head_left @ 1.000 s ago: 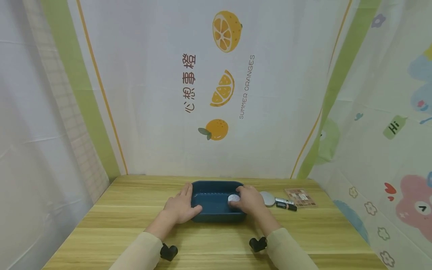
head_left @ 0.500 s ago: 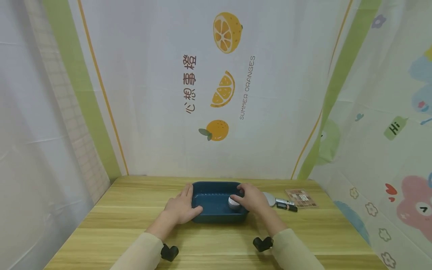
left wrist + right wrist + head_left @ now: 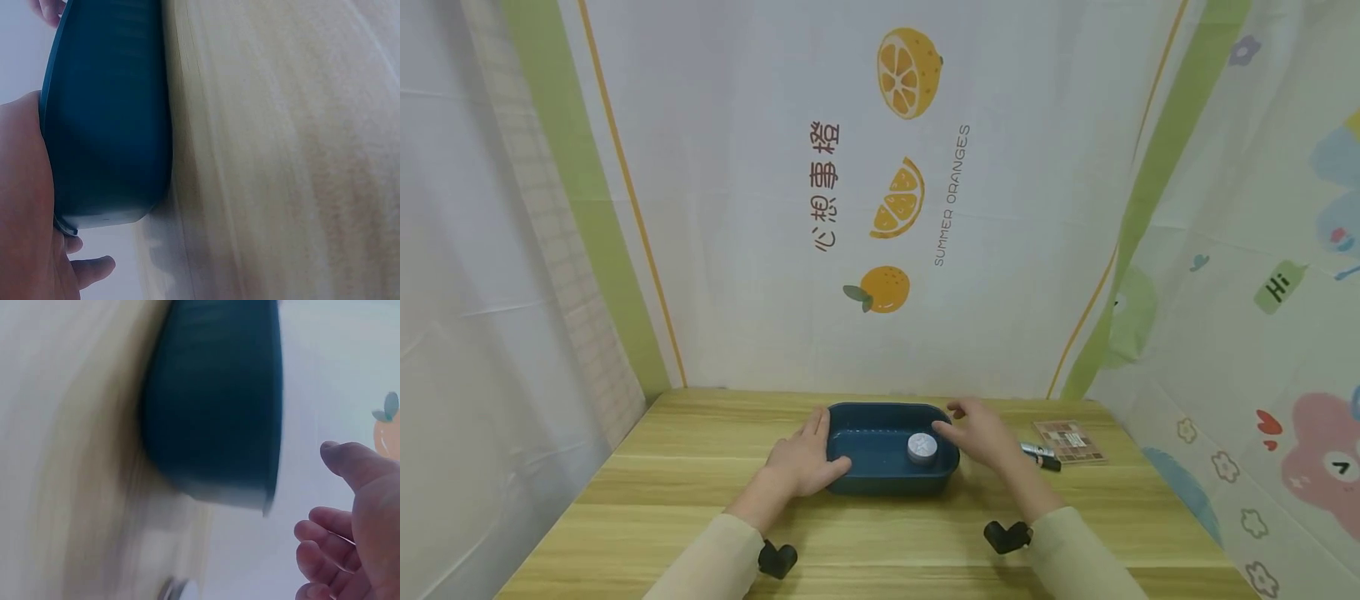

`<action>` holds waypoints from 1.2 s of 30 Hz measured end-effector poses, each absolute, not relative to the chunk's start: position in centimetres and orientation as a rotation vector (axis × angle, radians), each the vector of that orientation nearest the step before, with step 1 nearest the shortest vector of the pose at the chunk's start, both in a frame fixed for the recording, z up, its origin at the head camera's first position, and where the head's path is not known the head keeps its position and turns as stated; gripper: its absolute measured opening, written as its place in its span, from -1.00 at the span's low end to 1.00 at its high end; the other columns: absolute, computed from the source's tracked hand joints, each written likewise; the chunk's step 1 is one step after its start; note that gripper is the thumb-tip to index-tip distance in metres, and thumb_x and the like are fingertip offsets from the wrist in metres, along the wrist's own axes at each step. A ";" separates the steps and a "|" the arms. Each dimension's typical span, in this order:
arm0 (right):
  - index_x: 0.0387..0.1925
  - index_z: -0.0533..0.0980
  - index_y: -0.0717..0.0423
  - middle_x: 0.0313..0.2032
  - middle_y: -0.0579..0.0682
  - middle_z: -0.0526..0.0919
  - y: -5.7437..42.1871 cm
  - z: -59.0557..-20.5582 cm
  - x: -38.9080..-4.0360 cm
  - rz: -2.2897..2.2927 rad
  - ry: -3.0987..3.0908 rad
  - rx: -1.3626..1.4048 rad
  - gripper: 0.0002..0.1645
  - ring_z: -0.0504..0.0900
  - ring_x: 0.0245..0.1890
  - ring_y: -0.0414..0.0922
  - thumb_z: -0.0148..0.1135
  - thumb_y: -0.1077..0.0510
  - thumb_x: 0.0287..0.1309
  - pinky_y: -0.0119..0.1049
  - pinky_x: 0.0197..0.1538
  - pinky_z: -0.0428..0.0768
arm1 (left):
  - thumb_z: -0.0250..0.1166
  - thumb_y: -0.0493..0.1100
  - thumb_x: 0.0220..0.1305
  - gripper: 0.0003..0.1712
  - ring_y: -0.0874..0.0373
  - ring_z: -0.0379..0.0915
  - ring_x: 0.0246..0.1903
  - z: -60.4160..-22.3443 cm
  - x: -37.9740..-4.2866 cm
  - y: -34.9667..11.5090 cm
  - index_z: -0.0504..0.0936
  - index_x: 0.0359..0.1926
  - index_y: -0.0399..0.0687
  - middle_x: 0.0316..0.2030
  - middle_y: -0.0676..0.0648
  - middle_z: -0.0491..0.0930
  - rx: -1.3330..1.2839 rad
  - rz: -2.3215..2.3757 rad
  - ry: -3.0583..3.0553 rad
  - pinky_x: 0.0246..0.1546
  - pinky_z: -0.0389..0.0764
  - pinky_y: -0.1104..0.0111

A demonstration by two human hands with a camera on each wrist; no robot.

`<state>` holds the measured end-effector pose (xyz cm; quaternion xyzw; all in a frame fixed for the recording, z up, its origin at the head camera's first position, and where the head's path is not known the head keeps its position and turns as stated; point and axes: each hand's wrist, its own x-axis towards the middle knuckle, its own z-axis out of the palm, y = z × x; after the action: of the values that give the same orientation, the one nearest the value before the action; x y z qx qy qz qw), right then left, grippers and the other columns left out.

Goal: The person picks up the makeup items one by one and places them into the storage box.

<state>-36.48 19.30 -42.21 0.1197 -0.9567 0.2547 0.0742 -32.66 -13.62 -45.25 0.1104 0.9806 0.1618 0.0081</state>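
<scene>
A dark blue rectangular bin (image 3: 880,483) sits on the wooden table. Inside its right part stands a small round container with a whitish lid (image 3: 922,443), touched by neither hand. My left hand (image 3: 801,465) rests against the bin's left end, fingers straight along the outside and thumb over the front left corner. The left wrist view shows that hand at the bin's rim. My right hand (image 3: 988,435) hovers by the bin's right end, holding nothing. In the right wrist view its thumb and fingers (image 3: 319,559) are spread apart, away from the bin wall.
Right of the bin lie a silver-and-black tube (image 3: 1041,456) and a checkered brown palette (image 3: 1070,440). A round silver disc (image 3: 184,590) on the table shows in the right wrist view, hidden by my right hand in the head view. A printed curtain (image 3: 760,317) hangs behind the table.
My right hand has let go of the round container, leaving it in the bin, and moved right past the rim. The silver disc has become covered from the head view. My left hand stays put.
</scene>
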 end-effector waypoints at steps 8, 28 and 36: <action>0.35 0.59 0.26 0.20 0.25 0.73 22.1 -41.5 -36.2 0.720 -2.852 0.331 -0.30 0.72 0.23 0.28 0.32 -0.21 0.52 0.27 0.29 0.64 | 0.21 0.28 0.50 0.15 -0.31 0.21 0.65 -45.0 -32.4 -13.6 -0.02 0.76 -0.34 0.76 -0.31 -0.03 0.340 0.539 3.077 0.43 0.38 -0.42; 0.28 0.64 0.31 0.15 0.27 0.78 31.9 -43.1 -35.1 0.588 -2.902 0.232 -0.46 0.77 0.13 0.27 0.14 -0.02 0.60 0.25 0.15 0.70 | 0.20 0.28 0.50 0.15 -0.30 0.22 0.65 -45.3 -32.7 -13.7 -0.03 0.76 -0.34 0.76 -0.31 -0.02 0.344 0.535 3.085 0.39 0.43 -0.39; 0.00 0.75 0.25 -0.04 0.24 0.79 34.8 -44.3 -35.2 0.556 -2.935 0.256 -0.73 0.75 -0.02 0.17 0.36 0.16 0.41 0.19 0.04 0.70 | 0.21 0.28 0.50 0.15 -0.30 0.25 0.64 -45.2 -32.6 -13.7 -0.02 0.75 -0.35 0.76 -0.31 -0.01 0.345 0.527 3.086 0.37 0.46 -0.38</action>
<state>-35.19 34.76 -44.26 0.0850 -0.9764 0.1851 0.0715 -32.57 -13.69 -45.16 0.1096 0.9798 0.1672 -0.0038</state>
